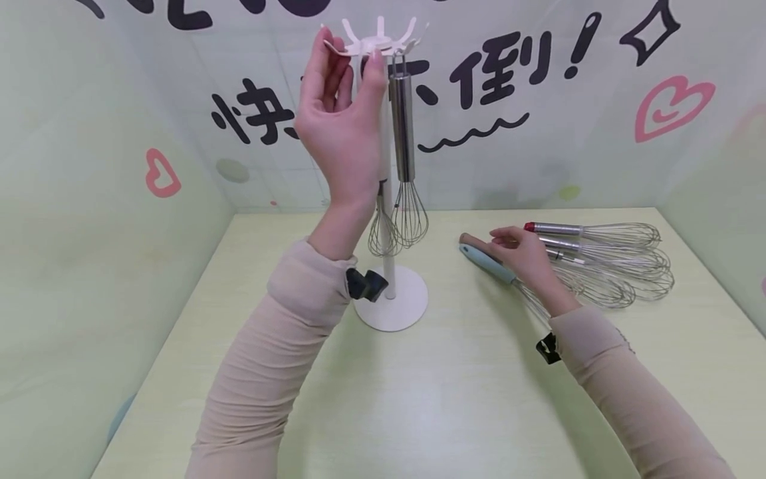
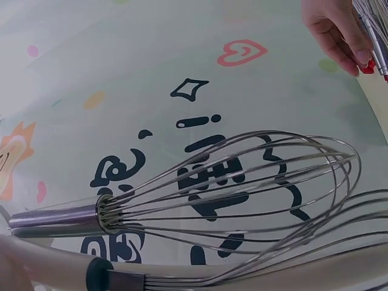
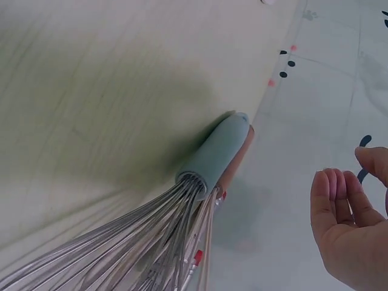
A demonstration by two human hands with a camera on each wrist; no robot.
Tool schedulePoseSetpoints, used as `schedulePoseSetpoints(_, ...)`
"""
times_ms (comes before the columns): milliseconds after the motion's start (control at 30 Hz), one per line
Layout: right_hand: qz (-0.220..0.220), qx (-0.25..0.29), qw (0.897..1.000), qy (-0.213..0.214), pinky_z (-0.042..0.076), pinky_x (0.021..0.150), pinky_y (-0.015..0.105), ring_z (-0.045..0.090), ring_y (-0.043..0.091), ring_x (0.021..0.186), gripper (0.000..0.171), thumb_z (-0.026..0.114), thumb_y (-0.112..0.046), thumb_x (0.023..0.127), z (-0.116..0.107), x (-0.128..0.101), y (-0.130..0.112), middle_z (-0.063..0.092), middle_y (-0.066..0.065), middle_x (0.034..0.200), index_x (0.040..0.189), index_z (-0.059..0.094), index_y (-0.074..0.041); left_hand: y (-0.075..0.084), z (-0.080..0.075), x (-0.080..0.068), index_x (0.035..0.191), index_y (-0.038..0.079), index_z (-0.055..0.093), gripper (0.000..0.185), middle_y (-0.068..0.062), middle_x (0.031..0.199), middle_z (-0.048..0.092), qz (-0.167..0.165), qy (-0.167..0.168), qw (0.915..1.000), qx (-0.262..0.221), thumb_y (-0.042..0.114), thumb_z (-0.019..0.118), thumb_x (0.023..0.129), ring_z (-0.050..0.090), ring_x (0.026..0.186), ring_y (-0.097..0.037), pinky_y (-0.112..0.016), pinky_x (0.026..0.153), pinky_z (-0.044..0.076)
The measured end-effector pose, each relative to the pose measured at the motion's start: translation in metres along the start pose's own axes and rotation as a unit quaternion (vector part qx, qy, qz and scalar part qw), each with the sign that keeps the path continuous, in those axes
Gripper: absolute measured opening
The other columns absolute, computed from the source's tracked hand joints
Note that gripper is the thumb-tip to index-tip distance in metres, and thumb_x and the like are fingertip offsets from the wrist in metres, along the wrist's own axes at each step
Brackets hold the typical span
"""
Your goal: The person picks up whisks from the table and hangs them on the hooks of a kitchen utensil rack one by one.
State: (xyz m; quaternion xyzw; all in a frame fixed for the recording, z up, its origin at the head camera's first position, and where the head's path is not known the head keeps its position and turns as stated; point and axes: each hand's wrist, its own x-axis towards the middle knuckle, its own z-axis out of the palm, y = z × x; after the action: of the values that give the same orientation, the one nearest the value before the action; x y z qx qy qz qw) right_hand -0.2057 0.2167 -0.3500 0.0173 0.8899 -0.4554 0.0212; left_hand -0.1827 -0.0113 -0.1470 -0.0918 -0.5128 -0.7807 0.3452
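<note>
Left hand (image 1: 338, 126) raised at the rack top (image 1: 377, 41), fingers loosely bent, thumb near a hook; we cannot tell if it pinches anything. Two whisks (image 1: 402, 199) hang beside it, one partly hidden behind the wrist. Right hand (image 1: 520, 253) rests relaxed over the blue-handled whisk (image 1: 487, 261) on the table (image 1: 467, 386); grip unclear to us.

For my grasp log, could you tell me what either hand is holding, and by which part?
Nothing is gripped: the left hand hovers open by the rack top; the right hand rests on loose whisk handles.
</note>
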Motion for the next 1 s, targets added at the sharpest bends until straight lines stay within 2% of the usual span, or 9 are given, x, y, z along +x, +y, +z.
schedulePoseSetpoints(133, -0.002, -0.014, 1.0, 0.005, 0.047, 0.085, 0.028, 0.057, 0.033, 0.11, 0.037, 0.055, -0.013, 0.095, 0.001, 0.001, 0.006, 0.059, 0.024, 0.12, 0.127, 0.054, 0.005, 0.0, -0.001, 0.002, 0.136, -0.006, 0.046, 0.059, -0.017, 0.134, 0.056, -0.002, -0.005, 0.9999, -0.01, -0.005, 0.067, 0.081, 0.058, 0.117, -0.017, -0.011, 0.101, 0.043)
schedulePoseSetpoints(300, 0.001, -0.031, 1.0, 0.001, 0.048, 0.096, 0.043, 0.058, 0.035, 0.109, 0.036, 0.056, -0.014, 0.094, 0.002, 0.0, 0.011, 0.06, 0.026, 0.119, 0.124, 0.056, 0.006, -0.003, -0.003, 0.005, 0.136, -0.006, 0.046, 0.058, -0.018, 0.132, 0.057, -0.001, -0.01, 0.9999, -0.006, -0.005, 0.066, 0.081, 0.058, 0.116, -0.017, -0.011, 0.101, 0.043)
schedulePoseSetpoints(400, 0.01, -0.047, 0.999, -0.009, 0.047, 0.1, 0.047, 0.057, 0.036, 0.112, 0.036, 0.056, -0.017, 0.095, 0.002, -0.001, 0.014, 0.06, 0.026, 0.121, 0.124, 0.057, 0.004, -0.006, -0.004, 0.008, 0.136, -0.006, 0.046, 0.058, -0.018, 0.131, 0.058, 0.0, -0.009, 1.0, -0.004, -0.004, 0.066, 0.082, 0.059, 0.116, -0.017, -0.011, 0.101, 0.044)
schedulePoseSetpoints(533, 0.016, -0.058, 0.998, -0.021, 0.045, 0.102, 0.049, 0.056, 0.038, 0.115, 0.037, 0.056, -0.014, 0.095, 0.003, -0.002, 0.02, 0.059, 0.027, 0.123, 0.127, 0.055, 0.004, -0.011, -0.006, 0.014, 0.136, -0.006, 0.046, 0.058, -0.018, 0.13, 0.057, -0.001, -0.013, 0.9999, -0.01, -0.004, 0.066, 0.082, 0.059, 0.115, -0.018, -0.012, 0.1, 0.045)
schedulePoseSetpoints(767, 0.002, -0.077, 0.997, -0.028, 0.045, 0.101, 0.051, 0.055, 0.041, 0.113, 0.038, 0.059, -0.008, 0.092, 0.005, -0.002, 0.032, 0.058, 0.03, 0.122, 0.125, 0.054, 0.008, -0.014, -0.009, 0.02, 0.136, -0.005, 0.046, 0.059, -0.017, 0.13, 0.058, -0.008, -0.027, 0.9996, -0.01, -0.002, 0.067, 0.081, 0.06, 0.114, -0.017, -0.012, 0.1, 0.045)
schedulePoseSetpoints(1000, 0.018, -0.106, 0.993, -0.05, 0.047, 0.099, 0.051, 0.055, 0.043, 0.113, 0.041, 0.059, -0.009, 0.091, 0.008, 0.0, 0.037, 0.057, 0.03, 0.123, 0.128, 0.052, 0.009, -0.016, -0.012, 0.024, 0.136, -0.005, 0.046, 0.058, -0.018, 0.129, 0.059, -0.008, -0.037, 0.9992, -0.011, -0.002, 0.067, 0.082, 0.06, 0.114, -0.017, -0.013, 0.099, 0.046)
